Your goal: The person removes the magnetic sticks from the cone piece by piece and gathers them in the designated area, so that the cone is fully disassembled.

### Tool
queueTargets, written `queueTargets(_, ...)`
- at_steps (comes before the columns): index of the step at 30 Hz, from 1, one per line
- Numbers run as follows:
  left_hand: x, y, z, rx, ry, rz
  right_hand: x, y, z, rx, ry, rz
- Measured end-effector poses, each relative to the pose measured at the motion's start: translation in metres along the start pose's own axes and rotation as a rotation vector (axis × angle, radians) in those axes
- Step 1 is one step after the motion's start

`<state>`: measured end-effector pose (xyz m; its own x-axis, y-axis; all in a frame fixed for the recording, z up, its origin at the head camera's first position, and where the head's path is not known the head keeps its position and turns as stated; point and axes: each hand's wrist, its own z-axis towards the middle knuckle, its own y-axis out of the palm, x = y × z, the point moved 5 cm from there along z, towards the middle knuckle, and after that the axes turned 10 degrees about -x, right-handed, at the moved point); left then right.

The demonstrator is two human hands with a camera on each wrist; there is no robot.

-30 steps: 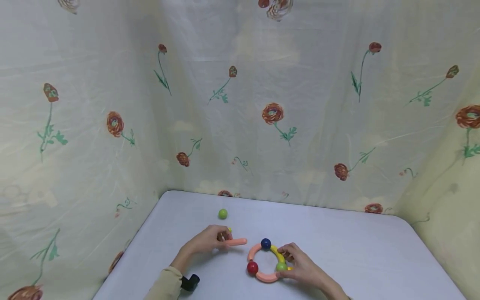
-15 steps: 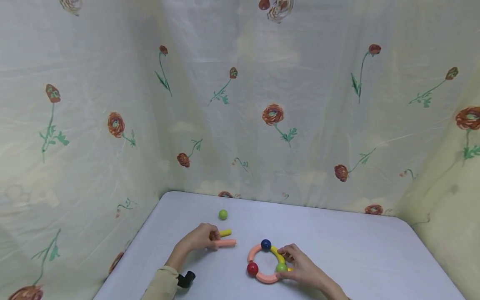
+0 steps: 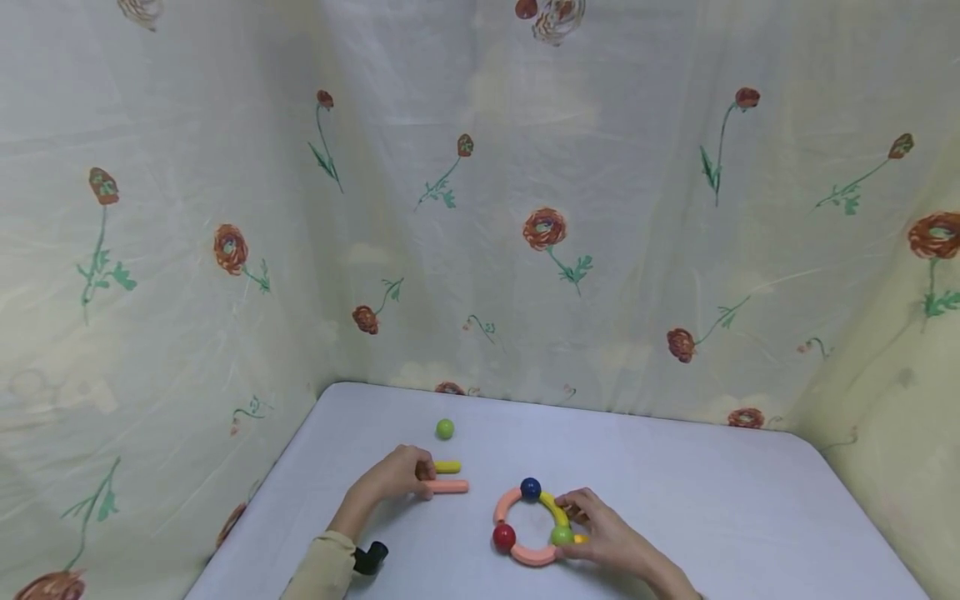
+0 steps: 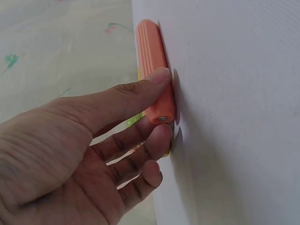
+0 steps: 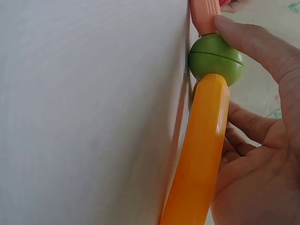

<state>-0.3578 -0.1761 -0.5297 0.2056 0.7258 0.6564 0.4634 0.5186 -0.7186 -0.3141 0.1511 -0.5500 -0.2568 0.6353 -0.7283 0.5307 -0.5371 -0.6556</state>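
In the head view my left hand [image 3: 396, 473] pinches the near end of a straight pink magnetic rod [image 3: 452, 486]. The thumb lies over the ribbed rod in the left wrist view, where a metal tip shows at its end. A yellow rod [image 3: 448, 467] lies just beyond it, partly covered by the fingers. To the right is a ring of curved pink and yellow magnetic rods, joined by a blue ball [image 3: 530, 489], a red ball [image 3: 504, 537] and a green ball [image 3: 562, 536]. My right hand [image 3: 606, 533] holds the ring around that green ball, above an orange-yellow rod [image 5: 199, 150] attached to it.
A loose green ball [image 3: 445, 429] sits farther back on the white table [image 3: 675, 475]. Flower-printed curtains [image 3: 600, 333] hang around the table's back and sides. A black device [image 3: 371, 558] is at the left wrist.
My left hand has moved left with the pink rod and brought it alongside the yellow rod, which has come into fuller view. The right hand and the ring have stayed in place.
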Motion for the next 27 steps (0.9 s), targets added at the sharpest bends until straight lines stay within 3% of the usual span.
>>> queueTargets(11, 0.004, -0.003, 0.002, 0.036, 0.006, 0.040, -0.004, -0.002, -0.002, -0.020, -0.007, 0.007)
queueTargets(16, 0.029, 0.009, 0.010, 0.065, 0.138, -0.045, -0.002, -0.006, -0.007, -0.042, -0.030, 0.002)
queueTargets(19, 0.045, 0.029, 0.018, 0.001, 0.206, -0.142, 0.000, -0.009, -0.011, -0.056, -0.042, 0.011)
queueTargets(24, 0.067, 0.064, 0.026, -0.161, 0.229, -0.235, 0.005, -0.013, -0.015, -0.112, -0.027, 0.074)
queueTargets(27, 0.075, 0.078, 0.028, -0.225, 0.242, -0.284, 0.007, -0.014, -0.017, -0.143, -0.042, 0.098)
